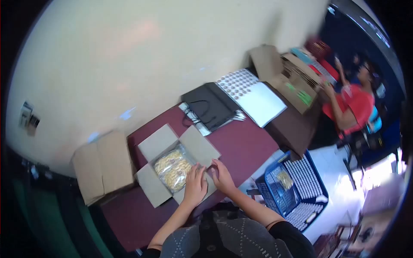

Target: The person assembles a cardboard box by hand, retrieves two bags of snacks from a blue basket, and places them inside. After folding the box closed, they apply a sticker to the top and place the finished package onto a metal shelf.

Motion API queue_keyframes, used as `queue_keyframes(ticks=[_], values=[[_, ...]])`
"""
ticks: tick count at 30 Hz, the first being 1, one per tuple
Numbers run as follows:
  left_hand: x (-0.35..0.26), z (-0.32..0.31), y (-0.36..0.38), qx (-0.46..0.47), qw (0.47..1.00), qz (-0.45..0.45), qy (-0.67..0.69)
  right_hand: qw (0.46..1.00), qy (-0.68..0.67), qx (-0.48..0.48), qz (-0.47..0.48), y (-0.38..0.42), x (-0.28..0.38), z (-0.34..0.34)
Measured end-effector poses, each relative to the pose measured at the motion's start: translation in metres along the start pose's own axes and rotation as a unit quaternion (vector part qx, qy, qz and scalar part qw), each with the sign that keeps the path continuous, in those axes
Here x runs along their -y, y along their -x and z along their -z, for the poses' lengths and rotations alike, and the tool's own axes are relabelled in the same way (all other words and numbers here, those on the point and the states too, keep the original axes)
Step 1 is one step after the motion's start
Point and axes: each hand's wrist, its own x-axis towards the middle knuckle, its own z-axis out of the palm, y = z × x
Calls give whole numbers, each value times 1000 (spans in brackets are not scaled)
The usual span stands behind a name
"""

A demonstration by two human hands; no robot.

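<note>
An open cardboard box [157, 144] stands on the dark red table, its flaps spread outward. Inside it lies a clear plastic bag of pale yellow pieces [173, 170]. My left hand [195, 185] rests at the box's near right side, fingers apart, beside the bag and over a flap. Just to its right, my right hand [222, 175] is at the corner of the flaps with its fingers apart. Neither hand visibly holds anything.
A closed carton [103, 165] is at the left. Behind are a black bag [211, 105] and a white sheet with round items [260, 103]. Blue baskets [301, 172] stand at the right. A person in red [355, 109] is near other boxes.
</note>
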Motion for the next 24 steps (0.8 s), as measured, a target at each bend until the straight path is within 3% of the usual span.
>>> queue_keyframes(ticks=[3,7,10,15,18,21,24], values=[[-25,-22,-17,56,987,-100,113,995,2,-91,-51,32,-8,33],[-64,-68,-30,141,958,-187,167,963,94,-196,-159,103,-33,79],[-91,-107,-29,195,935,-218,200,912,77,-293,-276,159,-57,109],[-143,-164,-7,308,885,-262,231,817,148,-445,-337,246,-71,172],[-171,-200,0,365,858,-268,243,738,214,-500,-400,298,-90,196],[-188,-250,-3,388,847,-276,237,702,167,-515,-463,338,-120,220],[-189,-320,-9,396,882,-160,200,697,131,-514,-483,354,-156,249]])
